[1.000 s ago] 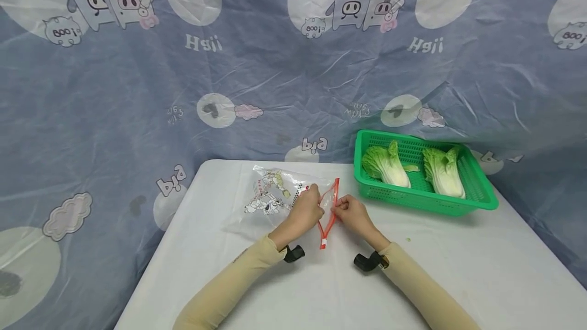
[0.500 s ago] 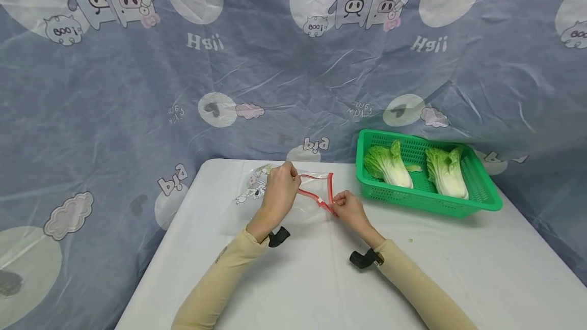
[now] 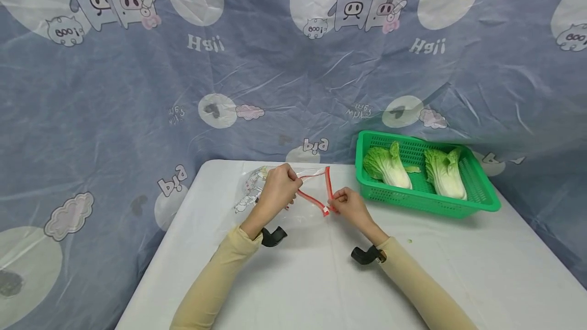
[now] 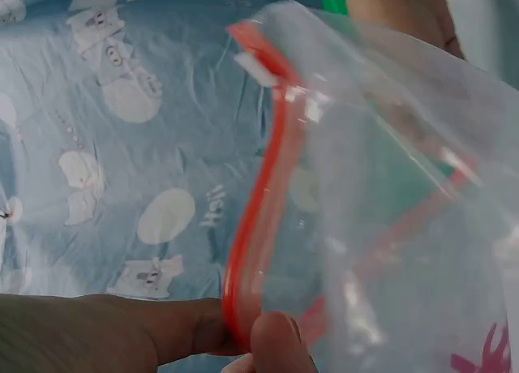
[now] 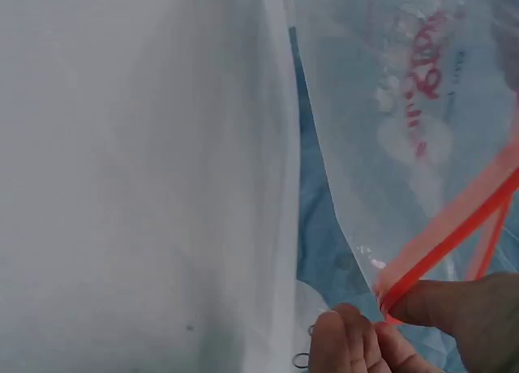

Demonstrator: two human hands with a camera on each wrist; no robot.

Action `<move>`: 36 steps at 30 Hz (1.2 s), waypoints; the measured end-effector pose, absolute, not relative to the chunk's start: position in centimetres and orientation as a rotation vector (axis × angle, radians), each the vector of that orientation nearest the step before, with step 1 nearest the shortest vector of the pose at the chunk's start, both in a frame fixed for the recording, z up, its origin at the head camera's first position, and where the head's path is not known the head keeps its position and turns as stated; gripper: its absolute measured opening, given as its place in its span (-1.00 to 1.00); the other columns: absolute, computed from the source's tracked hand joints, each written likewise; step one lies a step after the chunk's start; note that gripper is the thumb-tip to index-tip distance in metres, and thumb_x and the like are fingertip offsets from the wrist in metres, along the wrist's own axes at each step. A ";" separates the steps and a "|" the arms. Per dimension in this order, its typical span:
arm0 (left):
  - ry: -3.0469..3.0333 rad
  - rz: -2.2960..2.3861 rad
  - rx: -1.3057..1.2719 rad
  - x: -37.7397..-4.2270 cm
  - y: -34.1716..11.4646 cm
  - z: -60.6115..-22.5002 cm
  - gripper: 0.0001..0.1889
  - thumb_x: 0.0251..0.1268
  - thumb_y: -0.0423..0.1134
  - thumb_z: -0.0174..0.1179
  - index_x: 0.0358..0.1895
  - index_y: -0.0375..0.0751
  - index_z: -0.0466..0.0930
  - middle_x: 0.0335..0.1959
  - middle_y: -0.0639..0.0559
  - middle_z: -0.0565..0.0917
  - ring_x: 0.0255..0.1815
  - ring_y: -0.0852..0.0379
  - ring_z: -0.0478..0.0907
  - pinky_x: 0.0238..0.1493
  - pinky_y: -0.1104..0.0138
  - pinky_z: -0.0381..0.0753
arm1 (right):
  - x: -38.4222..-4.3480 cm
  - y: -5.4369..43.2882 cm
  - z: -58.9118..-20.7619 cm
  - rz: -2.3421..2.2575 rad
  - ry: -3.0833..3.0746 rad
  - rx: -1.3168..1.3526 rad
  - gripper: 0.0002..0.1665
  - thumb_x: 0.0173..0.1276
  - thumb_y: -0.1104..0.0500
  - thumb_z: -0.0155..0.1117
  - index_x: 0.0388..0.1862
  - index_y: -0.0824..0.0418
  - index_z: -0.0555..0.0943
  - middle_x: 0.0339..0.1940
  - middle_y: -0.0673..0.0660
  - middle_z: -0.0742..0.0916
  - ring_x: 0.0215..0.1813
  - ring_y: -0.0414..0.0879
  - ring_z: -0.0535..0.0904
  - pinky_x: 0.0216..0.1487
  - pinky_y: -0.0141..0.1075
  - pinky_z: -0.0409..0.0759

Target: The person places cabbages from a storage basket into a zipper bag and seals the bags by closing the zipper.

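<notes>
A clear zip bag with cartoon print and a red zip edge lies toward the table's back, its mouth spread apart and facing right. My left hand pinches one side of the red edge between thumb and finger, as the left wrist view shows with the zip strip curving up from the fingertips. My right hand pinches the mouth's near right corner, beside the white slider. In the right wrist view the bag's corner sits under the right thumb.
A green basket stands at the back right, holding two heads of Chinese cabbage and a loose leaf piece. A small green scrap lies on the white table. A patterned blue sheet hangs behind.
My left hand has moved left and away, pulling one side of the zip edge from the other, so the bag's mouth has widened. My right hand has stayed near the same spot.
</notes>
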State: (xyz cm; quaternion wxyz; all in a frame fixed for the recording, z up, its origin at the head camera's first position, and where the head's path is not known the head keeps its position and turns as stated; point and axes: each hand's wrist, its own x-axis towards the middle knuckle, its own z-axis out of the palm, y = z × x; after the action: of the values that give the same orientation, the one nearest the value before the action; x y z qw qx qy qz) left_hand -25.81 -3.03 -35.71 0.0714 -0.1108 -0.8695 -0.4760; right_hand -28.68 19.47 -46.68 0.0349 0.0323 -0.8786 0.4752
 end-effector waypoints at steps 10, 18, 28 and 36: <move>-2.690 -1.498 -0.367 -26.8 -2.3 -37.5 -0.91 0.20 -0.32 0.19 -0.41 -0.24 0.53 -0.67 -0.03 0.61 -0.75 0.10 0.59 -0.71 0.38 0.47 | -28.9 25.1 -37.2 1.202 -2.800 0.149 -0.59 0.42 0.00 0.18 -0.05 0.35 0.64 -0.25 0.33 0.76 -0.29 0.10 0.72 -0.27 -0.17 0.67; -2.780 -1.488 -0.398 -27.0 -2.0 -37.7 -0.89 0.21 -0.28 0.19 -0.44 -0.23 0.55 -0.68 0.03 0.59 -0.75 0.19 0.52 -0.67 0.39 0.48 | -31.7 31.4 -33.6 0.880 -3.058 -0.024 -0.55 0.39 -0.08 0.17 -0.47 0.28 0.61 -0.64 0.06 0.58 -0.52 -0.05 0.46 -0.41 -0.21 0.45; -2.871 -1.469 -0.512 -26.8 -1.6 -38.3 -0.85 0.22 -0.27 0.18 -0.48 -0.22 0.60 -0.69 0.03 0.61 -0.72 0.13 0.56 -0.66 0.38 0.42 | -35.3 34.9 -35.7 0.752 -3.376 -0.189 0.04 0.39 -0.19 0.09 0.37 0.68 0.06 0.35 0.65 0.20 0.33 0.51 0.22 0.22 0.25 0.36; -2.893 -1.467 -0.536 -26.5 -1.5 -38.2 -0.84 0.21 -0.28 0.17 -0.53 -0.17 0.58 -0.70 0.02 0.60 -0.72 0.15 0.51 -0.64 0.36 0.40 | -36.7 36.3 -37.7 0.787 -3.445 -0.203 -0.44 0.38 -0.13 0.15 -0.12 0.41 0.52 -0.36 0.28 0.52 -0.33 0.10 0.42 -0.19 -0.10 0.49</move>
State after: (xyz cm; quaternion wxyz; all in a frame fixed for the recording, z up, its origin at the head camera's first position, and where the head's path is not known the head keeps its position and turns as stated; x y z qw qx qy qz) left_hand -26.49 -1.46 -38.21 -0.0728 -0.1626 -0.8776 -0.4451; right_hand -36.75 36.33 -37.68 -0.1977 -0.0562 -0.9540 0.2181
